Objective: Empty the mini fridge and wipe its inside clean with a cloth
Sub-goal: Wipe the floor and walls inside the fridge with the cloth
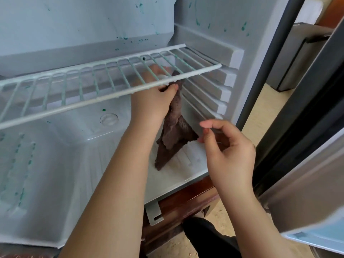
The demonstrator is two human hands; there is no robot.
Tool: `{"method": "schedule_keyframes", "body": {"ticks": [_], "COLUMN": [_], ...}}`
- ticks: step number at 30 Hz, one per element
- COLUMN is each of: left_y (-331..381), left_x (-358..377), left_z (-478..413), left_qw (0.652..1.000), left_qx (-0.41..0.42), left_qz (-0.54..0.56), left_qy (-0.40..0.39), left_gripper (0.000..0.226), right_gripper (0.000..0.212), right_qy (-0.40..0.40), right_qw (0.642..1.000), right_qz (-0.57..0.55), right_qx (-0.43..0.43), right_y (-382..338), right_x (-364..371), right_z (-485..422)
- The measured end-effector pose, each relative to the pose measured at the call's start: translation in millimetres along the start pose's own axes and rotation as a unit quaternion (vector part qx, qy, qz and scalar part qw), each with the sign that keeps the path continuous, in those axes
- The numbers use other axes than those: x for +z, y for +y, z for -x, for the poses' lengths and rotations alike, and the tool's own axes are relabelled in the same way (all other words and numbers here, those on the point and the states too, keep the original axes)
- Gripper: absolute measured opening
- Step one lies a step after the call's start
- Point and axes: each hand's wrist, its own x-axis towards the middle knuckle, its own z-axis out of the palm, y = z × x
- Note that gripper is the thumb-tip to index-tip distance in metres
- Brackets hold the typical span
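Observation:
The mini fridge [55, 164] stands open with a white inside flecked with green stains. A white wire shelf [104, 79] spans its middle. My left hand [152, 101] reaches in under the shelf's right end and grips a brown cloth [173, 135], which hangs down to the fridge floor beside the ribbed right wall [210, 86]. My right hand [227, 144] hovers at the fridge's front right edge with loosely curled fingers, holding nothing and just right of the cloth's lower corner.
The fridge door [307, 164] stands open at the right. Below the fridge is a dark wooden stand [186, 202] with a metal bracket [154, 213]. A grey appliance [297, 58] stands farther back on the tan floor. Dark clothing [208, 237] shows at the bottom.

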Motion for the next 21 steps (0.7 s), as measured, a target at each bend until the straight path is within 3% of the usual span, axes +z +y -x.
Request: {"method": "schedule_keyframes", "body": {"ticks": [5, 6, 9, 12, 15, 18, 21], "left_y": [10.9, 12.7, 20.4, 21.8, 21.7, 32.5, 31.2], "left_x": [16.8, 19.2, 22.4, 26.8, 25.3, 22.7, 24.8], "left_z": [-13.2, -13.5, -12.3, -14.5, -13.2, -2.0, 5.6], "left_qw": [0.988, 0.987, 0.984, 0.985, 0.99, 0.98, 0.972], "left_qx": [0.073, 0.064, 0.029, -0.018, -0.004, -0.046, -0.016], "left_qz": [0.065, 0.088, 0.14, 0.149, 0.112, 0.189, 0.226], "left_qy": [0.119, 0.116, 0.108, 0.082, 0.08, 0.048, 0.061], "left_gripper": [0.008, 0.004, 0.025, 0.015, 0.021, 0.015, 0.021], "right_gripper": [0.022, 0.021, 0.023, 0.026, 0.026, 0.025, 0.027], "right_qy": [-0.019, -0.024, -0.031, -0.041, -0.045, -0.044, -0.053], "right_qw": [1.0, 1.0, 0.998, 0.997, 0.997, 0.997, 0.997], "right_qz": [-0.002, -0.005, -0.03, -0.041, -0.039, -0.04, -0.04], "right_qx": [0.017, 0.019, 0.036, 0.045, 0.045, 0.044, 0.037], "right_y": [-0.3, -0.8, -0.9, -0.4, 0.3, 0.2, -1.2], "right_x": [0.6, 0.2, -3.6, -6.7, -6.5, -8.8, -11.3], "right_z": [-1.2, -0.9, -1.4, -2.2, -2.4, -1.8, 2.4]}}
